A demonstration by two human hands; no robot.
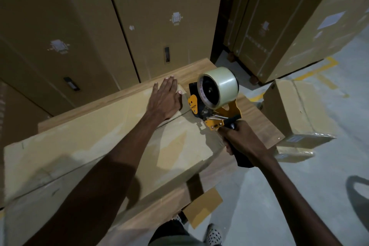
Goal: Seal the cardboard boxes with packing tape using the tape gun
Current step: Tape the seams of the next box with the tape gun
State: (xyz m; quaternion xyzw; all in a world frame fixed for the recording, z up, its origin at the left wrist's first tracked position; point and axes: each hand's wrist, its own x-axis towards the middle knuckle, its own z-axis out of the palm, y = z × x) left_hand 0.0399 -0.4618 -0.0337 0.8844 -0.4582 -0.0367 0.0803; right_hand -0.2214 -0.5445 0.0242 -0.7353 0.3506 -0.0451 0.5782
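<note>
Low in the frame the person's feet stand on the floor beside a worktop (257, 120) of wood grain, and on it lies a long flat box (103, 146) running from lower left toward the centre. The step in hand looks like taping the seam between the box's top flaps: the tape gun (214, 104) sits with its nose down on the seam at the box's far end, right of centre, with the clear tape roll (219, 86) riding above it. The right hand (239, 140) is wrapped tightly round the gun's black grip, fingers fully curled. The left hand (165, 100) lies flat on the box just left of the gun, fingers straight and together, pressing the flaps down. The next move probably calls for drawing the gun along the seam under steady downward pressure while the flat hand keeps the flaps level. Further right, a smaller box (295, 110) sits on the floor. Tall cartons (159, 16) stand beyond, filling the upper frame.
</note>
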